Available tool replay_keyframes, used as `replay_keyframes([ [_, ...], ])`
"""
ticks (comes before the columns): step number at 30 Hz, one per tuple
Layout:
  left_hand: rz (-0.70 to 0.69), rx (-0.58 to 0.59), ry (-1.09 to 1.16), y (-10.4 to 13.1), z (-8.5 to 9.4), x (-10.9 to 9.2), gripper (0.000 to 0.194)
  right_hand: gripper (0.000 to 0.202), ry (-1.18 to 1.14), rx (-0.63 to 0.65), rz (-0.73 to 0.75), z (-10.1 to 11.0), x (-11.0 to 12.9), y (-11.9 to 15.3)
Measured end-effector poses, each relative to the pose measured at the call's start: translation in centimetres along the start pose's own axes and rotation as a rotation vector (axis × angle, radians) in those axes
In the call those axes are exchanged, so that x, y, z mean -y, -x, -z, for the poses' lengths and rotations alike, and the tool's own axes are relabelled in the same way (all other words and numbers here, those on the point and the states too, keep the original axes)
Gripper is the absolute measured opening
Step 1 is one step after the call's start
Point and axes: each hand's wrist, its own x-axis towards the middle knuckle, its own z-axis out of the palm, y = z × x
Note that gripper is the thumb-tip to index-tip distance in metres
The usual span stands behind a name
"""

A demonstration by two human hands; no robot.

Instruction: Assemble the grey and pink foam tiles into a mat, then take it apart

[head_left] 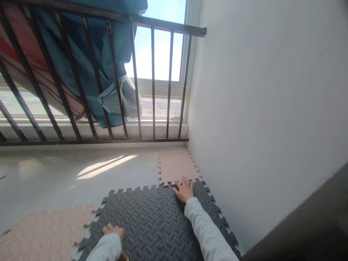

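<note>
My right hand lies with spread fingers over the seam where a small pink foam tile meets the dark grey foam mat. Its fingertips touch the pink tile's near edge. That tile sits in the corner by the wall, its toothed edges showing. My left hand rests on the left part of the grey mat, partly hidden by its sleeve; whether its fingers are apart is unclear. A larger pink textured mat lies at the lower left, with a narrow gap between it and the grey mat.
A black metal railing runs along a window at the back, with blue and pink cloth hanging behind it. A white wall rises on the right. Pale floor with sunlit streaks shows at the left. A dark shape fills the lower right corner.
</note>
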Motion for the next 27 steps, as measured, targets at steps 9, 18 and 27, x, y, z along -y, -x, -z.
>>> replay_keyframes([
  [9, 0.000, 0.046, -0.096, -0.2, -0.2, 0.2, 0.096, 0.055, -0.003, 0.030, -0.007, -0.9, 1.3, 0.3],
  [18, -0.005, 0.042, -0.098, -0.6, -0.5, 0.2, 0.098, 0.051, 0.005, 0.067, -0.005, -0.2, 1.2, 0.1],
  [27, -0.014, 0.045, -0.131, -0.1, 0.1, -0.2, 0.093, 0.051, -0.026, 0.054, 0.087, -0.6, 3.7, 0.2],
])
